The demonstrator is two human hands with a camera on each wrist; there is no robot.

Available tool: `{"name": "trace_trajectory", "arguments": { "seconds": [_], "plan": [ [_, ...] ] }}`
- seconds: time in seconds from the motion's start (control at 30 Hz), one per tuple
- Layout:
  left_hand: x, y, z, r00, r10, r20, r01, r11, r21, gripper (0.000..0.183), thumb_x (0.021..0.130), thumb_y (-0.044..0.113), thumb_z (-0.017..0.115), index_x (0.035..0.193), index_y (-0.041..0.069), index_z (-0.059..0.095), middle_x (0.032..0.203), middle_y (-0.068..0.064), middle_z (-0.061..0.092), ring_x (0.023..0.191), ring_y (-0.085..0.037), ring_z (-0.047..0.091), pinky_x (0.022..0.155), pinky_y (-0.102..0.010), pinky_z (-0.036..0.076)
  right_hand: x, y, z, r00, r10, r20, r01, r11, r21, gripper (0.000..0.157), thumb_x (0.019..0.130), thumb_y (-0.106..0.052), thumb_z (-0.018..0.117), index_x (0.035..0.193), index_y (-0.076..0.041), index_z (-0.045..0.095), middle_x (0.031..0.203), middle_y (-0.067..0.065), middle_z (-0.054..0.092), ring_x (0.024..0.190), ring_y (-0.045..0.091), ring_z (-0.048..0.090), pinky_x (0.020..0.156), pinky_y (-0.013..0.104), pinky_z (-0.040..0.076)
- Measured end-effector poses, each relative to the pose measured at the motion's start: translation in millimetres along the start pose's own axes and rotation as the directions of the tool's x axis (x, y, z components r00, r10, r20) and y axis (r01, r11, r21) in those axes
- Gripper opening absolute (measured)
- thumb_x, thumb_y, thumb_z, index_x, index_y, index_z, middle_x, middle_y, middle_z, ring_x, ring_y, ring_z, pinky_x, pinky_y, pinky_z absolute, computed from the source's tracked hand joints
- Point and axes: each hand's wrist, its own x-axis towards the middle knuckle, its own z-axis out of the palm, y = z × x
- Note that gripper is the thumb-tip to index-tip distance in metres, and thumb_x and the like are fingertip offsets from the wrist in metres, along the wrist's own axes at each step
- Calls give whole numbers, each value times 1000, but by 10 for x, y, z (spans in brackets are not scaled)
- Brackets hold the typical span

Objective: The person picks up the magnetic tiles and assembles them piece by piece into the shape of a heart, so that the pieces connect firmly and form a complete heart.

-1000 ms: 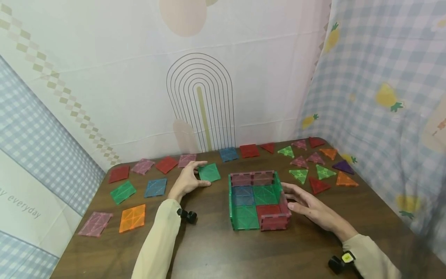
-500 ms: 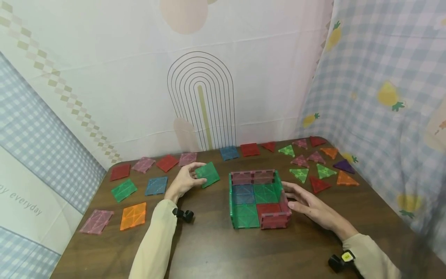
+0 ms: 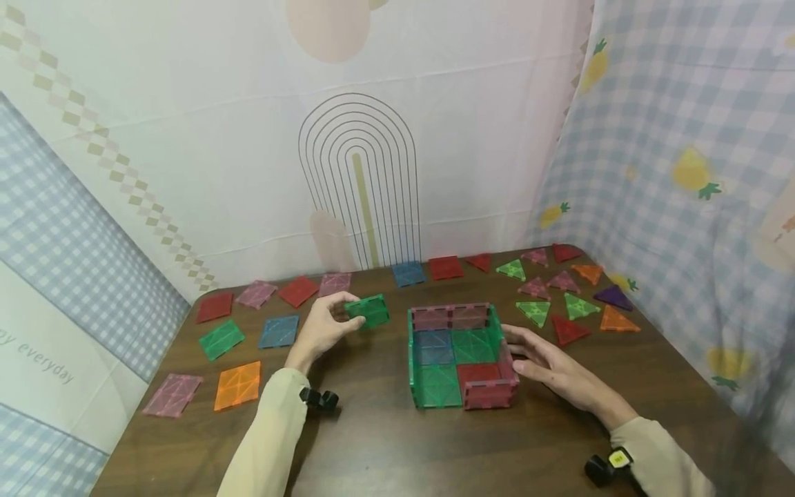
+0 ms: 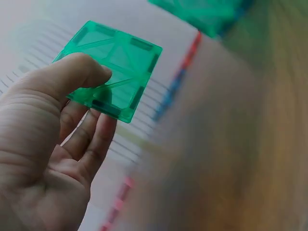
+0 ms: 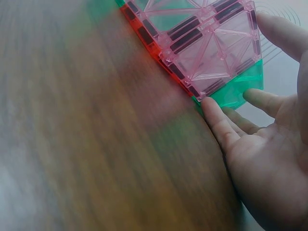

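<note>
Well, I see left hand [image 3: 321,330] pinching a green square [image 3: 375,310] | right hand [image 3: 549,362] relaxed, touching the box [image 3: 489,395] | best brace lightly — leave the square's far edges free

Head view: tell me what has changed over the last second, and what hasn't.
The left hand has drawn slightly to the person's left, with the green tile between its thumb and fingers. The tile, which showed its face broadly a second ago, is now tilted and looks narrower. Nothing was let go. The right hand stays at the right side of the tile box; the box and loose tiles look unchanged.
</note>
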Motion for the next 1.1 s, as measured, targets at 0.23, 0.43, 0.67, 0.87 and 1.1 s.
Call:
{"name": "trace_trajectory", "arguments": {
  "seconds": [0.23, 0.43, 0.67, 0.87, 1.1],
  "plan": [
    [-152, 668, 16, 990, 137, 14, -137, 991, -6, 25, 94, 2, 86, 116, 7, 75, 104, -10, 76, 80, -21, 75, 72, -31, 62, -4, 2, -2, 1000, -2, -2, 2, 1000, -1, 63, 119, -11, 45, 177, -13, 24, 180, 28, 20, 146, -6, 48, 111, 23, 52],
    [-346, 1088, 237, 944, 287, 160, -300, 952, 61, 24, 89, 7, 89, 108, 17, 77, 93, 1, 77, 79, -18, 72, 74, -36, 63, 2, 5, 6, 1000, 3, 3, -3, 1000, 6, 63, 119, -11, 44, 178, -12, 23, 180, 29, 19, 146, -6, 48, 110, 22, 52],
    [-527, 1236, 565, 907, 295, 300, -342, 933, 116, 25, 84, 11, 92, 101, 23, 78, 95, 12, 77, 89, -9, 73, 81, -33, 63, 4, 11, 5, 1000, 4, 0, -4, 1000, 9, 63, 119, -12, 45, 177, -11, 23, 180, 30, 19, 145, -7, 49, 110, 22, 52],
    [-568, 1195, 804, 881, 295, 370, -362, 924, 124, 26, 81, 9, 93, 97, 21, 77, 93, 14, 77, 89, -1, 72, 87, -29, 63, 5, 18, 11, 1000, 5, -3, -5, 1000, 6, 62, 119, -12, 45, 177, -10, 23, 180, 30, 20, 145, -7, 49, 110, 22, 52],
    [-568, 1130, 989, 874, 272, 403, -376, 904, 205, 31, 80, 9, 96, 93, 24, 73, 87, 19, 74, 83, 5, 68, 85, -29, 59, 5, 14, 4, 1000, 1, 0, -1, 1000, -1, 62, 119, -11, 44, 177, -11, 23, 180, 29, 20, 145, -7, 48, 110, 23, 53]
  ]
}}
